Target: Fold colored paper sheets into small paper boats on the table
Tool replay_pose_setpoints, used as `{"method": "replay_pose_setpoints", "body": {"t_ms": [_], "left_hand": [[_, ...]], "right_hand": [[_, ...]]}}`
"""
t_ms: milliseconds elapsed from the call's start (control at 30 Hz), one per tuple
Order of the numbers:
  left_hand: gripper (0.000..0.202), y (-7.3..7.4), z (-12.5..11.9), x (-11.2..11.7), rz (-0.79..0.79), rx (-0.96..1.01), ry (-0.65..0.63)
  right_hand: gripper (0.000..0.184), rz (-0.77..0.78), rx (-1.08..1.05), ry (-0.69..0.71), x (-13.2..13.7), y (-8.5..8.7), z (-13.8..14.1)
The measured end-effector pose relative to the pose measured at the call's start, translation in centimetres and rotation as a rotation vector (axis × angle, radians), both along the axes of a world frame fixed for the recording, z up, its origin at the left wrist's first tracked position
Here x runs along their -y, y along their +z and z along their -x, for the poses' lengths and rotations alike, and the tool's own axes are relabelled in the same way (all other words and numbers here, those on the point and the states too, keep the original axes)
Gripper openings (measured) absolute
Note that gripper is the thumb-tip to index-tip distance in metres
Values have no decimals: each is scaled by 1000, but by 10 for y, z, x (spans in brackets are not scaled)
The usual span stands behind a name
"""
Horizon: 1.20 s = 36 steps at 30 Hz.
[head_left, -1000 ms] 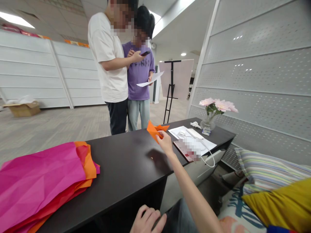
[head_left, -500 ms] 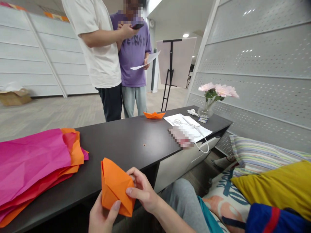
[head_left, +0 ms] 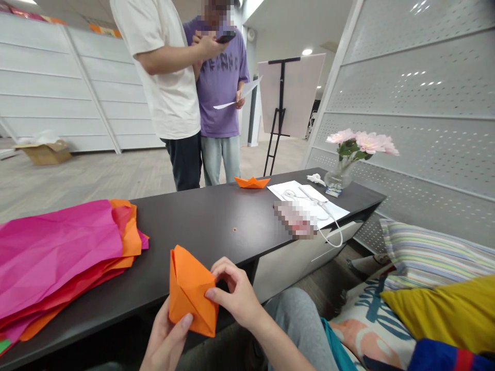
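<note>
One long dark desk (head_left: pixel 193 221) runs across the view. Two people stand behind it: one in a white shirt (head_left: pixel 160 77) holds one phone (head_left: pixel 226 37), the other in a purple shirt (head_left: pixel 220 93) holds white paper (head_left: pixel 251 87). Past them stands one black easel (head_left: pixel 281 93) with one pale board. One pile of large pink, red and orange sheets (head_left: pixel 62 247), too overlapped to count, covers the desk's left end. Three cushions lie at the right: one striped (head_left: pixel 444 252), one mustard (head_left: pixel 464 309), one patterned (head_left: pixel 371 319). One glass vase (head_left: pixel 338 178) of pink flowers, which I cannot count exactly, stands near the desk's far right corner; white paper with a white cable (head_left: pixel 336 239) across it lies nearby.

Two hands hold one folded orange paper (head_left: pixel 191 296), raised just in front of the desk's near edge. The left hand (head_left: pixel 166 330) clamps its lower left part, thumb in front, other fingers behind; the right hand (head_left: pixel 235 293) pinches its right edge between thumb and forefinger. One smaller orange paper boat (head_left: pixel 252 183) sits upright by the desk's far edge, well apart from both hands. Smallest is one crumpled white item (head_left: pixel 316 179) beside the vase.
</note>
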<state>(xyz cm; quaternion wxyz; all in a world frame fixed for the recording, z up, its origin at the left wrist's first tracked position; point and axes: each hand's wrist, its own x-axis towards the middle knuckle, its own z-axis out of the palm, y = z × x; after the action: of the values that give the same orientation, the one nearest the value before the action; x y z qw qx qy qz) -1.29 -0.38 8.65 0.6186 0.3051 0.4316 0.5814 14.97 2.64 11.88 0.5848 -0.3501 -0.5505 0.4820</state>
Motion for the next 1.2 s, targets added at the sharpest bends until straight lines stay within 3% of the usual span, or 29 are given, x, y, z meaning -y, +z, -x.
{"method": "replay_pose_setpoints", "body": {"t_ms": [67, 167, 267, 333, 400, 467, 567, 733, 933, 1200], "left_hand": [[75, -8, 11, 2, 69, 60, -59], [67, -31, 34, -4, 150, 133, -189], [60, -50, 49, -16, 126, 240, -360], [53, -49, 50, -22, 51, 446, -479], [45, -35, 44, -24, -14, 678, -599], [47, -17, 34, -26, -33, 799, -617], [39, 1, 22, -28, 6, 794, -553], [17, 0, 18, -24, 80, 572, -336], [36, 8, 18, -18, -41, 461, -343], [41, 18, 14, -27, -114, 382, 27]], "right_hand": [[33, 61, -63, 87, 0, 0, -1], [38, 194, -154, 253, 0, -1, -1], [41, 337, -240, 348, -1, -3, -1], [41, 350, -238, 324, -2, -3, -2], [37, 250, -171, 231, -3, -3, -4], [32, 138, -116, 133, -4, -2, -6], [31, 228, -241, 202, -3, -3, -9], [32, 399, -426, 360, 0, -2, -8], [28, 437, -445, 372, -1, -2, -9], [26, 424, -591, 279, 1, 5, -11]]}}
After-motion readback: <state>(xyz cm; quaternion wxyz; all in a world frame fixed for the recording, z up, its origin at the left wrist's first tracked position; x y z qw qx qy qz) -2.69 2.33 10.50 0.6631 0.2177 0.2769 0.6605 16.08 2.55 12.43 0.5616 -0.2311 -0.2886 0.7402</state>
